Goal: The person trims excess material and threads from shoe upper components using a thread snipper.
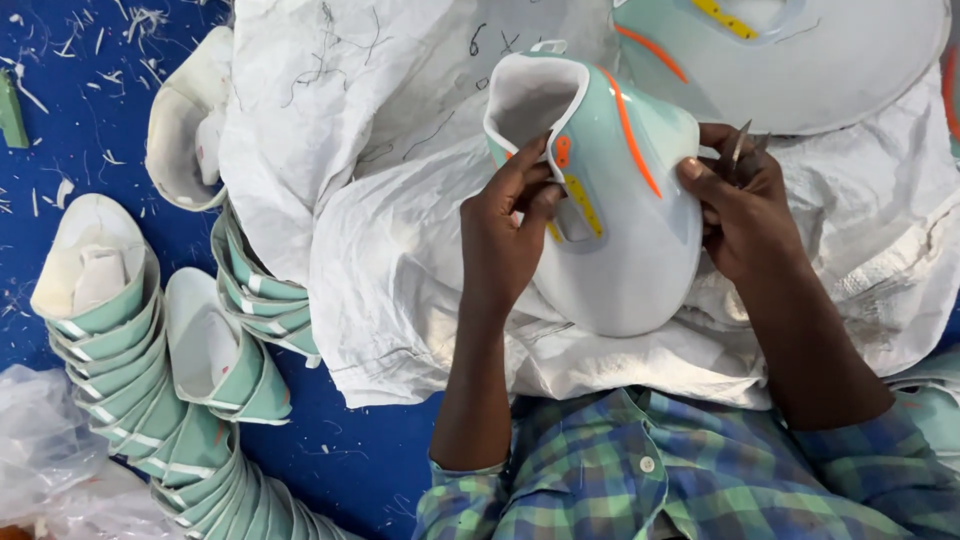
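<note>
A mint-green and white shoe upper (620, 200) with orange and yellow trim is held up in front of me over a white woven sack (400, 260). My left hand (505, 235) pinches its collar edge near the orange dots. My right hand (735, 210) steadies the other side with its thumb. Small metal scissors (742, 150) are also gripped in that hand, blades pointing up.
Stacks of nested mint-green uppers (130, 360) lie at the left on a blue surface (60, 120) littered with thread scraps. Another upper (800, 60) rests at the top right. Clear plastic bags (50, 450) sit at the bottom left.
</note>
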